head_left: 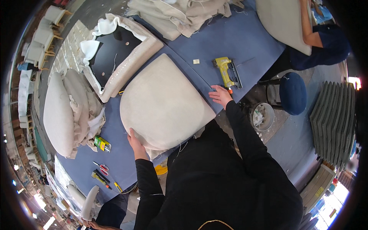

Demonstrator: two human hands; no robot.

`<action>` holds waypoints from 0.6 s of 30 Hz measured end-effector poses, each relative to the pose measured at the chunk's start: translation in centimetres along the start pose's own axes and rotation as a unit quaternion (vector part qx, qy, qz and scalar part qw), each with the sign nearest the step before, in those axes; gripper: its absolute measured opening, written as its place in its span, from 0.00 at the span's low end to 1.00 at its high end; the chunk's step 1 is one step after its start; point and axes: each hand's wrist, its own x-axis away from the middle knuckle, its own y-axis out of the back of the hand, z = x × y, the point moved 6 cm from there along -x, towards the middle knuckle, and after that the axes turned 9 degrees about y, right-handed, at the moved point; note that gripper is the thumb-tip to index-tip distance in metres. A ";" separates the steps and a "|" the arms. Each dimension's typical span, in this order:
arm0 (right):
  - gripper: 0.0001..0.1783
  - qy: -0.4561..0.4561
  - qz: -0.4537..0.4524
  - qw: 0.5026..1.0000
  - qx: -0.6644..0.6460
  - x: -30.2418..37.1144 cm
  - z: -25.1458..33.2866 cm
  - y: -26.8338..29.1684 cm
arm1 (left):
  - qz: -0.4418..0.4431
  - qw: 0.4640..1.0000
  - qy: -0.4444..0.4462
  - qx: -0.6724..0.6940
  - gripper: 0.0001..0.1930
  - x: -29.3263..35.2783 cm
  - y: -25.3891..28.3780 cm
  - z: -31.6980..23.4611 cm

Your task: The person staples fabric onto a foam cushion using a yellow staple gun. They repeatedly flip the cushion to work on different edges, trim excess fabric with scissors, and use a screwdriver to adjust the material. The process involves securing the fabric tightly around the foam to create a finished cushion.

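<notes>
A padded seat cushion in pale beige fabric lies on the blue-covered table in front of me, its smooth side up. My left hand is at its near left edge, fingers against the rim. Loose fabric and threads hang from the near edge. My right hand is off the cushion's right corner, its fingers apart and nothing in it. Just beyond that hand lies a yellow-green staple gun. A small pale square piece is left of the gun.
An upturned upholstered piece with a black underside and stacked covers are at left. Scissors, another stapler and a green-yellow box lie nearer. A co-worker handles a panel at far right. A scrap bucket and blue stool stand right.
</notes>
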 end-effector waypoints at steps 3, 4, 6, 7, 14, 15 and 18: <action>0.40 -0.102 0.067 0.991 0.047 0.6 -3.0 -2.4 | 0.029 0.995 0.039 0.082 0.49 -0.1 -0.6 -0.1; 0.43 -0.089 0.078 0.992 0.049 0.8 -3.0 -3.6 | 0.036 0.990 0.055 0.126 0.48 -0.2 -0.7 -0.3; 0.44 -0.037 0.091 0.993 0.073 2.0 -1.0 -5.0 | 0.046 0.989 0.044 0.132 0.47 0.0 -0.7 -1.2; 0.43 -0.017 0.099 0.993 0.069 3.4 0.9 -5.2 | 0.046 0.989 0.054 0.131 0.46 0.2 -0.8 -1.5; 0.34 0.247 0.243 0.938 -0.021 20.3 23.0 -7.9 | 0.171 0.942 0.192 0.218 0.47 5.6 -7.4 -1.5; 0.33 0.265 0.272 0.921 -0.086 22.0 25.5 -8.9 | 0.189 0.941 0.178 0.215 0.47 6.2 -9.1 -1.8; 0.34 0.282 0.241 0.919 -0.132 24.6 28.4 -10.1 | 0.227 0.936 0.160 0.218 0.50 7.9 -12.5 -3.3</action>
